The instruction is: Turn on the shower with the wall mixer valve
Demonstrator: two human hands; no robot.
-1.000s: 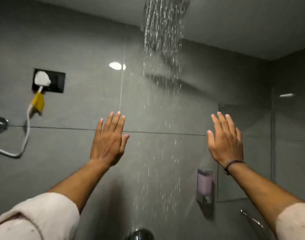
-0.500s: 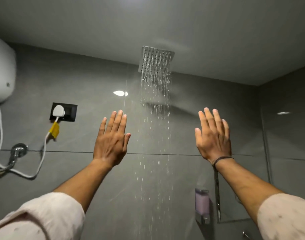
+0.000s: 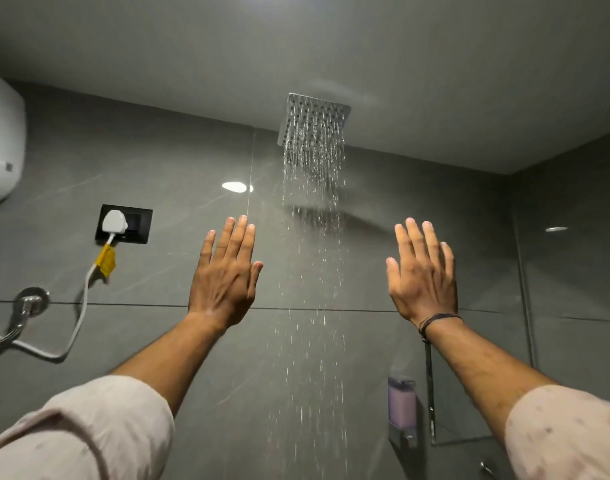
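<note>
A square metal shower head [image 3: 314, 121] hangs below the ceiling, and water [image 3: 312, 271] streams down from it between my raised arms. My left hand [image 3: 225, 275] is held up flat to the left of the stream, fingers extended, holding nothing. To the right of the stream my right hand [image 3: 423, 273] is raised the same way, empty, with a dark band at the wrist. Neither hand touches the water. The wall mixer valve is out of view below the frame.
A white water heater [image 3: 0, 140] sits at the upper left. A white plug [image 3: 114, 221] in a black socket has a white cable [image 3: 78, 320] looping down to it. A metal wall fitting [image 3: 30, 303] is at left. A purple soap dispenser [image 3: 402, 407] and a glass partition edge [image 3: 429, 393] are at lower right.
The view has tilted upward, so the shower head and water heater came into sight and the chrome knob at the bottom left the frame. Both hands stay raised and open.
</note>
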